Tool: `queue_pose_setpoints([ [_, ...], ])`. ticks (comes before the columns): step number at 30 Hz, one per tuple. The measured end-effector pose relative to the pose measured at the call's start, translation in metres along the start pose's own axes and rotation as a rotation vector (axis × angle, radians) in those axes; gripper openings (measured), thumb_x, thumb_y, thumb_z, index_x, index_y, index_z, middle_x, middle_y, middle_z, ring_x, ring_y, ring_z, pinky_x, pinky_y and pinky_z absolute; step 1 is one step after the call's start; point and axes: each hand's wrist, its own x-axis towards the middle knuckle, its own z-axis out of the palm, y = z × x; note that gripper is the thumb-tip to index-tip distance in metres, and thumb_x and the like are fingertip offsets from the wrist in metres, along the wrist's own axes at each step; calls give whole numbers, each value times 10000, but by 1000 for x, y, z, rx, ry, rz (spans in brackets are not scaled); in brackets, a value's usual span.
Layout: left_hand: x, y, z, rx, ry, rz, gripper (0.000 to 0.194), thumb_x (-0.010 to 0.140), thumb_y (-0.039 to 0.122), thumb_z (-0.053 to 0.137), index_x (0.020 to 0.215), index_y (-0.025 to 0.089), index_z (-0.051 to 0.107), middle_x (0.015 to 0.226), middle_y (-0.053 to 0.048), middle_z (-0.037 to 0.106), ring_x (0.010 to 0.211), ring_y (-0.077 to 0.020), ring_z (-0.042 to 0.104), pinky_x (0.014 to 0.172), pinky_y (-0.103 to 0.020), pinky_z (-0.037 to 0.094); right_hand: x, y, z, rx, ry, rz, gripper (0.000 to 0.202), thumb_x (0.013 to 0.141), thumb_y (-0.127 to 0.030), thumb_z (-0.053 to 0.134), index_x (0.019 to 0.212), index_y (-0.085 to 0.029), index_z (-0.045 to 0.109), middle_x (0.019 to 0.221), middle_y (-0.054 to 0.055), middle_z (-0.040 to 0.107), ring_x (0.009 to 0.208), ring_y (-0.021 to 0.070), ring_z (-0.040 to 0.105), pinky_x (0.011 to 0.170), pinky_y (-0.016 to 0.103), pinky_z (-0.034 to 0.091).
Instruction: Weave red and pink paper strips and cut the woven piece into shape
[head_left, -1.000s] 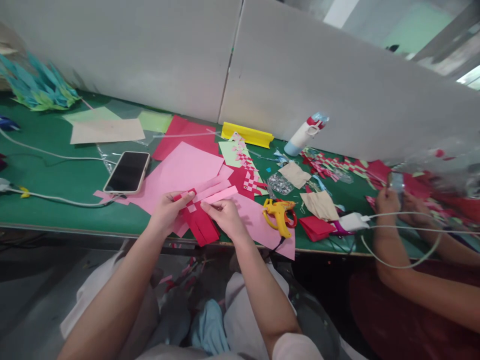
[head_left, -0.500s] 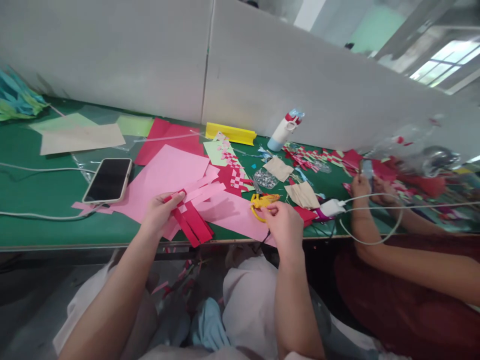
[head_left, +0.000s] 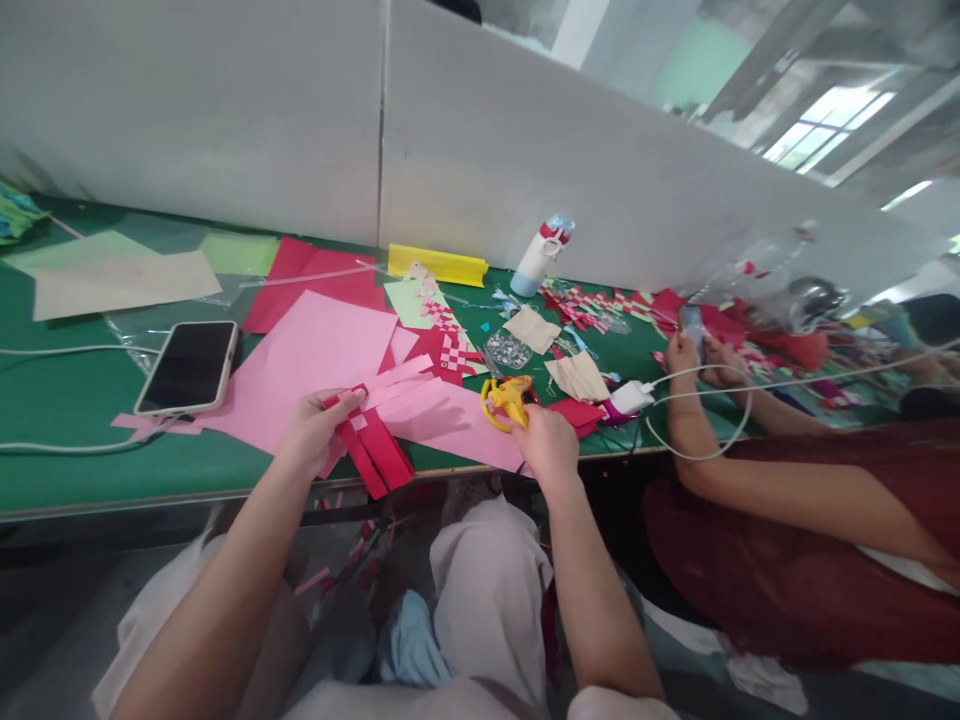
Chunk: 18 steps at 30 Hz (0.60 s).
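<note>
My left hand (head_left: 319,425) pinches a woven piece of red and pink paper strips (head_left: 375,440) near the table's front edge. Its red strips hang downward and its pink strips point right. My right hand (head_left: 546,440) is closed around the handle of a yellow tool, which looks like a glue gun (head_left: 510,400). A yellow ring beside it may be a scissors handle. Pink paper sheets (head_left: 322,340) lie under and behind the woven piece.
A phone (head_left: 187,368) lies at left. Behind are red paper (head_left: 322,275), a yellow strip (head_left: 439,265) and a bottle (head_left: 540,260). Woven pieces and a white charger (head_left: 630,397) lie to the right, where another person's hands (head_left: 690,355) hold a phone.
My right hand has closed on the yellow tool, which has turned and risen a little. My left hand still grips the woven strips. The whole view has shifted, with objects appearing further left.
</note>
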Motion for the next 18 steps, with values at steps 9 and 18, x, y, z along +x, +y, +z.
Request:
queue_pose_setpoints([
  [9,2,-1,-1,4,10,13,267,551,349,845,610,158,667,501,10,619,437,-104,551,462,-209,450,24,69,-9,25,177,-35,321,833,-200,571,1133,-144,672,1051,120,720,972,258,630,793,308,425],
  [18,5,-3,-4,-17,6,-5,251,549,320,853,642,157,687,524,-4,639,462,-111,578,476,-208,482,40,104,7,-33,82,96,329,812,-190,588,1122,-154,692,1023,150,724,943,265,648,733,313,432],
])
